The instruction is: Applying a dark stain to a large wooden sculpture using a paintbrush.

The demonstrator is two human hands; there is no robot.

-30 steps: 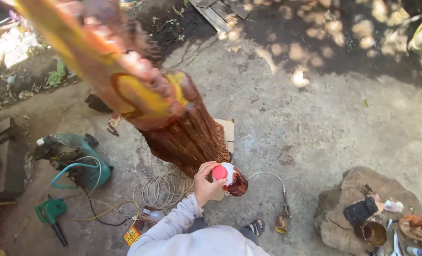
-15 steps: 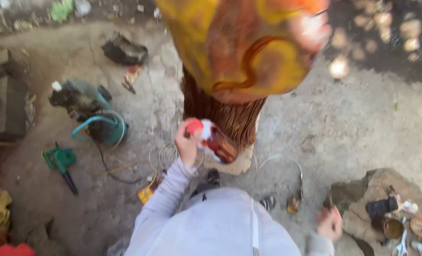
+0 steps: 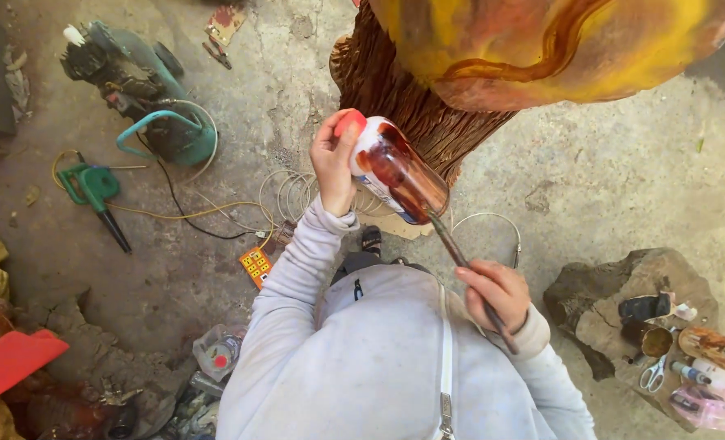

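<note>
My left hand (image 3: 332, 163) grips a cut-open plastic bottle (image 3: 396, 169) with a red cap, tilted and stained with reddish-brown paint. My right hand (image 3: 498, 294) holds a thin paintbrush (image 3: 460, 259) whose tip reaches into the bottle's open end. Just beyond the bottle rises a carved wooden sculpture (image 3: 427, 90) with a ridged brown trunk and a yellow and orange painted top that fills the upper right.
A green compressor (image 3: 146, 90) and a green blower (image 3: 93, 191) lie at the left with yellow cable and coiled wire (image 3: 293, 191). An orange power strip (image 3: 255, 266) sits near my elbow. A rock (image 3: 615, 301) at the right carries scissors, small bottles and tins.
The camera has tilted down and closer. My right hand has come up from low at the right and put the brush into the bottle, which my left hand has tipped over.
</note>
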